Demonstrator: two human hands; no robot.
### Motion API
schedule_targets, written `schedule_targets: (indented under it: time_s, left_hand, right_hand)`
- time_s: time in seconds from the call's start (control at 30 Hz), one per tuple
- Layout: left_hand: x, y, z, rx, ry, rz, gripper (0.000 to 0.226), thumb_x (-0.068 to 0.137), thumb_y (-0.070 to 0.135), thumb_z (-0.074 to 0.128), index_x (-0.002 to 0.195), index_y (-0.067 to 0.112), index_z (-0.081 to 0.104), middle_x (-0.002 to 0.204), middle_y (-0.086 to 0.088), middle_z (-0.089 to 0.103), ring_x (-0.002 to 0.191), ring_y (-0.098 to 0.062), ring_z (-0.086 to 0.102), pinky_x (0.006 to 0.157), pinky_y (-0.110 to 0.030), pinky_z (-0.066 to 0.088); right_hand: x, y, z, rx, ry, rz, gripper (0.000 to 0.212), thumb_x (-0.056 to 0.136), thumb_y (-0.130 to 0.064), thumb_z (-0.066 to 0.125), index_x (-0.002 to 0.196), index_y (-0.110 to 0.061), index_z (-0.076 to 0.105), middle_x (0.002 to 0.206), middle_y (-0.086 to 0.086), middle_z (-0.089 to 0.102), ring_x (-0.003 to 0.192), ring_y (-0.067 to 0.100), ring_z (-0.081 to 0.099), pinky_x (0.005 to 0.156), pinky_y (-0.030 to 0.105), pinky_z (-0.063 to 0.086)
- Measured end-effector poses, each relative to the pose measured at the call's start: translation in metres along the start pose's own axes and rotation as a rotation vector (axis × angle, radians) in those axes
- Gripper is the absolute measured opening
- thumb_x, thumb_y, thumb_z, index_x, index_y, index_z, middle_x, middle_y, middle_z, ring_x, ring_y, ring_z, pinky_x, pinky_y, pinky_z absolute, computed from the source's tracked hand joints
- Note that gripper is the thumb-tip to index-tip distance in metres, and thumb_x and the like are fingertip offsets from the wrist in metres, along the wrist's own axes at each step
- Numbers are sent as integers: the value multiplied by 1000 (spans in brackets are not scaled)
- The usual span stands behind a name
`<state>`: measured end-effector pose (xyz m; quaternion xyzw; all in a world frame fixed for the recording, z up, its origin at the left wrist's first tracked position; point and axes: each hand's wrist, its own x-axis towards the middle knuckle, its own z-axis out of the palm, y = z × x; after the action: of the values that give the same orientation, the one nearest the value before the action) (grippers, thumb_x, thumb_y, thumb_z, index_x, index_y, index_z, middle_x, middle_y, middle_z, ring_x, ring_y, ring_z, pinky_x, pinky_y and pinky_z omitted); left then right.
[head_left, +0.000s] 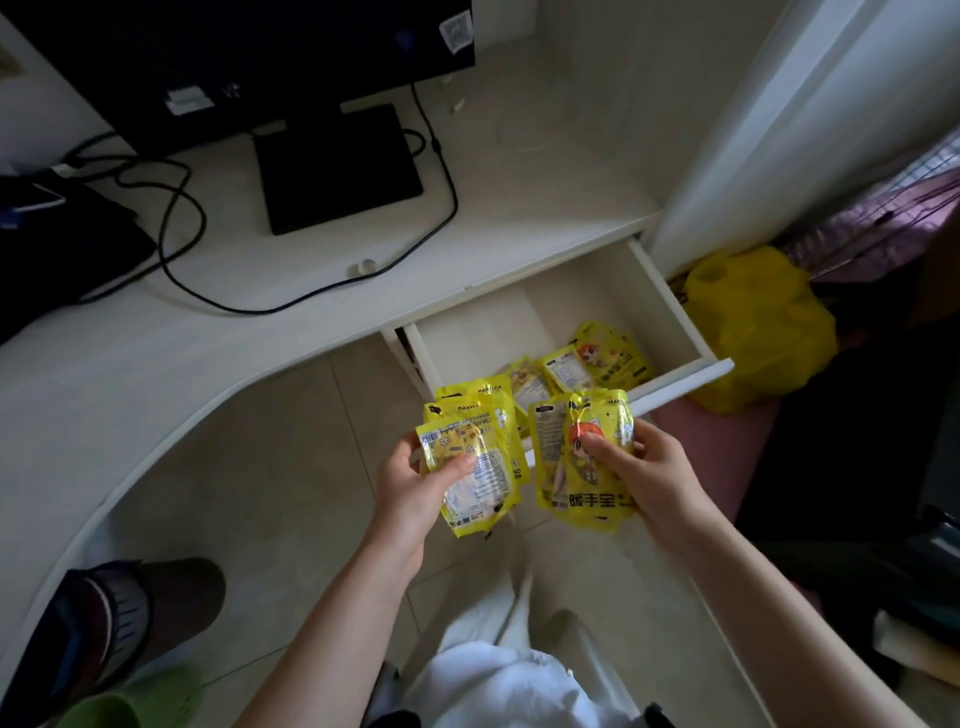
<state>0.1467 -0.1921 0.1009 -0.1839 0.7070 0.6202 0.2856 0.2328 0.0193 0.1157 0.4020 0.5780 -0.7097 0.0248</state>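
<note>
My left hand (415, 483) grips a stack of yellow packets (475, 447), thumb across the top one, which shows its printed back. My right hand (644, 467) holds a second bunch of yellow packets (582, 467); the front one shows a cartoon figure with orange hair. Both bunches hang in front of an open white drawer (670, 317) under the desk. More yellow packets (597, 358) lie loose in the drawer's near right corner.
A white curved desk (156, 374) carries a monitor (234, 57) on a black base (337, 166) and black cables (176, 218). A yellow plastic bag (753, 327) sits on the floor right of the drawer. Slippers (119, 618) lie under the desk at lower left.
</note>
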Motion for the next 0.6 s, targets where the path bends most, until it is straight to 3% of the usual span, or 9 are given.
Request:
schedule_targets:
  time_s: [0.17,0.33,0.47,0.6]
  left_hand:
    - [48,17,21,34,4,-50,34,74,6,80,102,15,63,94,0,75,80,-12,72,66,-22,51]
    - [92,23,39,80,-12,-118,31,77,5,77,102,15,62,96,-2,73,84,-15,70,72,-26,52]
    - [129,15,58,105,-1,-179,28,78,3,74,99,18,61,99,-3,72,87,-17,67,72,-27,50]
    - [161,2,75,194,-26,-246,37,78,8,74,111,14,59,109,-6,69,96,-20,65,77,-30,51]
  right_hand:
    - [58,-21,-5,-69,45,16,26,80,-20,75,100,-5,67,92,19,74,84,37,72,78,60,56]
    - [113,-37,-8,-156,56,50,26,80,-25,75,98,-8,66,89,14,74,79,30,73,73,52,59]
    - [157,-39,-7,-264,32,63,22,81,-22,75,97,-9,66,87,10,73,78,24,72,70,41,60]
    - [196,-37,-3,-363,-35,100,10,83,-20,73,87,-14,65,76,1,71,67,14,68,55,24,54]
